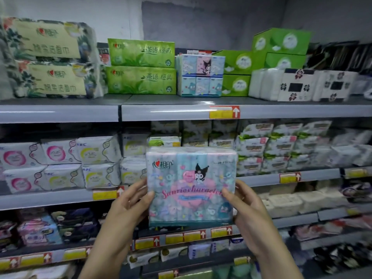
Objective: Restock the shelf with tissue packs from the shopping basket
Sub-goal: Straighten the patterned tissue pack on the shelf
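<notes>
Tissue pack (191,186): rectangular block, glossy soft plastic wrap, pastel cartoon print. Held upright before the middle shelf (318,175), below the grey top shelf (60,113). Gripped at both side edges by left hand (128,206) and right hand (247,216), fingers (138,187) curled on the wrap.

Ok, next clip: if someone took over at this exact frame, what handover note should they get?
The left hand grips the left edge of the cartoon tissue pack; the right hand grips its right edge.
The pack is held upright in the air before the middle shelves, not yet shelved.
Matching packs stand on the top shelf, between green packs and green boxes.
The basket is out of view, so remaining stock cannot be told.
Left to do: probably lift this pack up to the matching ones.
</notes>
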Action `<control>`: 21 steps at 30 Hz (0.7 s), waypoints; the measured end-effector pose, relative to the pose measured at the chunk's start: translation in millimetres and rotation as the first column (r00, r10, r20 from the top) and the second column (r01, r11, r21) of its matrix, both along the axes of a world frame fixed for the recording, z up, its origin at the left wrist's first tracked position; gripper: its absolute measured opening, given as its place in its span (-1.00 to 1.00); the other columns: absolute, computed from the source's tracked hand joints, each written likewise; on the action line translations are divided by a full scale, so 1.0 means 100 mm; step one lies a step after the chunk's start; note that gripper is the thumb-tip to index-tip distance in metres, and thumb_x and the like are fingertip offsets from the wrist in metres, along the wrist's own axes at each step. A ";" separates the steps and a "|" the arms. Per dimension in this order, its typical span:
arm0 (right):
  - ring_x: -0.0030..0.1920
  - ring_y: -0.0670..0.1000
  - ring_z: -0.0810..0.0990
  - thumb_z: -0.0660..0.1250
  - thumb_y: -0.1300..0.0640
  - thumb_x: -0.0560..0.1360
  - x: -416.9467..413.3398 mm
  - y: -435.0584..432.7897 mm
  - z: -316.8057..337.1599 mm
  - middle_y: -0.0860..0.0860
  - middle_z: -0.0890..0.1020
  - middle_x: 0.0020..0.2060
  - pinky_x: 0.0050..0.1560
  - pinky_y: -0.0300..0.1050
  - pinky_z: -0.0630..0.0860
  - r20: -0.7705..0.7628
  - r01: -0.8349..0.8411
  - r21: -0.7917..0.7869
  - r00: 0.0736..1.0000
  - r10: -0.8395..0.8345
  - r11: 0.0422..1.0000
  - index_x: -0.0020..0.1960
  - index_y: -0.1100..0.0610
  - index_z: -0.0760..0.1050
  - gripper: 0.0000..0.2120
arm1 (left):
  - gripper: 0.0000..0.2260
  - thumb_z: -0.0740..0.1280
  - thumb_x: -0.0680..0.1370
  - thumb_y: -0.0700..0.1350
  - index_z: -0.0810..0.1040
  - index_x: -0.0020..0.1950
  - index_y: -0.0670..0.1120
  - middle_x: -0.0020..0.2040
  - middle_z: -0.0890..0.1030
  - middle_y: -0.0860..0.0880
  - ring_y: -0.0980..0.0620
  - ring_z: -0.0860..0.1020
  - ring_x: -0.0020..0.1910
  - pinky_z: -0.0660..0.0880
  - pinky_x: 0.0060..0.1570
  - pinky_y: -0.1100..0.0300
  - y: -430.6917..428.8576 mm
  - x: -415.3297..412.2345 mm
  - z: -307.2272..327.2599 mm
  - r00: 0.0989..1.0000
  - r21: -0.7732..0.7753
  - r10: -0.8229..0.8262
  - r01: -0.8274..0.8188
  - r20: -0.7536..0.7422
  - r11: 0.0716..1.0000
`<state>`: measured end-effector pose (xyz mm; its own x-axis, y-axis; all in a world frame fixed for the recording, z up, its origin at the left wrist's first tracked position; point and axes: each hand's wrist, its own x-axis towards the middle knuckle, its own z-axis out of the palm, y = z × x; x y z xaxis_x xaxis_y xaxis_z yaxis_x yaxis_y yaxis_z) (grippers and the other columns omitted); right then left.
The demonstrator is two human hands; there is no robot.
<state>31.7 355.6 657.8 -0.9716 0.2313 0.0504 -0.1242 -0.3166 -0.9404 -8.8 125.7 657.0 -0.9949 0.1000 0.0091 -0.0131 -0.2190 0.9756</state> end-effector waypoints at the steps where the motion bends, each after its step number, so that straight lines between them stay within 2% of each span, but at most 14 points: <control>1: -0.07 -0.04 0.69 0.46 0.07 0.23 0.00 0.09 0.01 -0.06 0.71 -0.13 -0.20 -0.09 0.62 -0.006 0.004 0.008 1.000 -0.004 1.000 0.08 0.07 0.56 -0.58 | -0.49 0.44 0.27 0.05 0.53 0.23 0.11 0.20 0.59 0.05 0.00 0.54 0.21 0.44 0.23 -0.06 0.10 0.01 0.01 1.000 -0.001 -0.001 0.001 0.001 1.000; 4: -0.02 -0.02 0.68 0.45 0.08 0.26 0.01 0.30 0.03 -0.03 0.70 -0.05 -0.13 -0.04 0.64 -0.018 0.024 0.017 1.000 -0.024 1.000 0.14 0.07 0.55 -0.56 | -0.41 0.44 0.28 0.02 0.50 0.32 0.06 0.22 0.59 0.04 -0.02 0.54 0.22 0.44 0.27 -0.11 0.32 0.00 0.07 1.000 0.006 -0.015 0.015 0.000 1.000; 7: 0.02 -0.01 0.67 0.46 0.07 0.26 -0.03 0.46 0.06 0.00 0.67 0.05 -0.02 0.06 0.63 -0.028 0.049 0.006 0.998 -0.049 0.999 0.17 0.06 0.54 -0.53 | -0.50 0.49 0.29 0.05 0.56 0.22 0.10 0.12 0.65 0.10 0.04 0.58 0.16 0.48 0.21 -0.06 0.45 -0.04 0.13 1.000 0.016 -0.012 0.013 -0.023 1.000; 9: -0.04 -0.02 0.69 0.42 0.12 0.30 -0.07 0.50 0.12 0.01 0.69 0.01 -0.11 -0.01 0.64 -0.055 0.039 0.007 0.998 -0.039 0.999 0.13 0.07 0.56 -0.61 | -0.47 0.55 0.25 0.09 0.57 0.20 0.12 0.11 0.66 0.12 0.07 0.59 0.15 0.49 0.17 -0.01 0.50 -0.09 0.18 0.998 0.003 -0.025 0.025 -0.058 1.000; 12: -0.12 -0.10 0.69 0.41 0.14 0.28 -0.18 0.50 0.19 -0.08 0.71 -0.10 -0.27 -0.20 0.61 -0.085 0.037 -0.023 0.996 -0.038 0.999 0.02 0.00 0.55 -0.69 | -0.60 0.46 0.29 0.01 0.60 0.12 0.12 0.06 0.67 0.13 0.11 0.61 0.10 0.51 0.03 0.12 0.49 -0.20 0.29 0.997 0.028 -0.017 0.019 -0.079 0.999; 14: -0.10 -0.13 0.69 0.42 0.13 0.26 -0.29 0.46 0.25 -0.12 0.70 -0.09 -0.26 -0.23 0.59 -0.104 0.040 -0.034 0.994 -0.043 0.999 0.02 -0.06 0.52 -0.66 | -0.62 0.47 0.26 0.05 0.60 0.07 0.14 0.02 0.68 0.14 0.13 0.61 0.07 0.50 -0.01 0.17 0.45 -0.29 0.37 0.994 0.037 0.004 0.000 -0.108 0.999; 16: -0.10 -0.14 0.68 0.41 0.13 0.29 -0.41 0.40 0.31 -0.13 0.70 -0.09 -0.24 -0.21 0.60 -0.111 0.024 -0.017 0.993 -0.026 1.000 0.06 -0.03 0.52 -0.65 | -0.62 0.51 0.24 0.10 0.60 0.04 0.16 0.01 0.68 0.13 0.16 0.63 0.02 0.49 -0.08 0.22 0.41 -0.39 0.43 0.990 0.040 0.017 -0.011 -0.142 0.999; 18: -0.15 -0.15 0.69 0.40 0.14 0.32 -0.52 0.34 0.39 -0.15 0.71 -0.18 -0.28 -0.23 0.59 -0.134 0.010 -0.009 0.991 -0.011 1.000 0.01 -0.01 0.54 -0.73 | -0.72 0.43 0.34 0.00 0.57 0.03 0.17 0.06 0.63 0.12 0.18 0.60 0.02 0.47 -0.12 0.25 0.37 -0.49 0.50 0.985 0.045 0.034 -0.026 -0.170 0.999; 21: -0.06 -0.09 0.69 0.50 0.01 0.24 -0.67 0.24 0.50 -0.06 0.71 -0.07 -0.22 -0.22 0.60 -0.179 0.000 0.020 0.984 0.004 1.000 0.00 0.00 0.63 -0.67 | -0.73 0.38 0.38 -0.05 0.56 0.05 0.15 0.09 0.62 0.12 0.27 0.61 -0.03 0.52 -0.18 0.35 0.31 -0.64 0.58 0.974 0.012 0.024 -0.022 -0.224 1.000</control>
<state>-35.2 380.0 707.3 -0.9468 0.2267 0.2283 -0.2907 -0.2985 -0.9091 -72.6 156.8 714.8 -0.9695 0.0756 0.2330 0.2110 -0.2254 0.9511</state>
